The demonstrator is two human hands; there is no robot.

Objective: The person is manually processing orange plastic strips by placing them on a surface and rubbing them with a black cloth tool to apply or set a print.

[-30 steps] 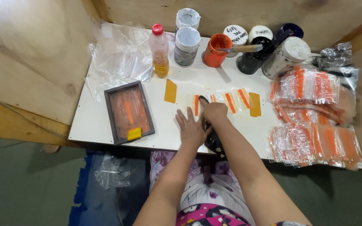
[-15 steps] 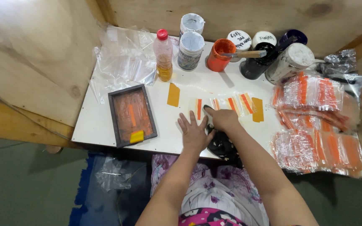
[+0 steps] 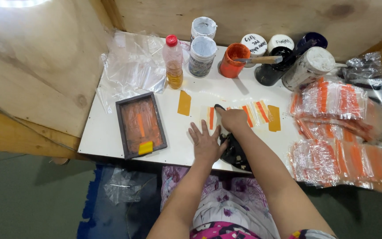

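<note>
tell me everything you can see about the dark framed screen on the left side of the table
The screen is a small rectangular frame, dark and wood-like, around a mesh stained orange, with one brighter orange stripe down its middle. A small yellow squeegee-like piece rests on its near end. It lies flat, slightly turned, near the front edge of the white table, beside clear plastic bags. Neither hand touches it; the left hand lies to its right.

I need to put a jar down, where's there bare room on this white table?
Bare patches on the white table: the near-left corner beside the dark framed screen, and the strip between that screen and the left hand. Crowded: the back row of jars and the piled bags on the right.
</note>
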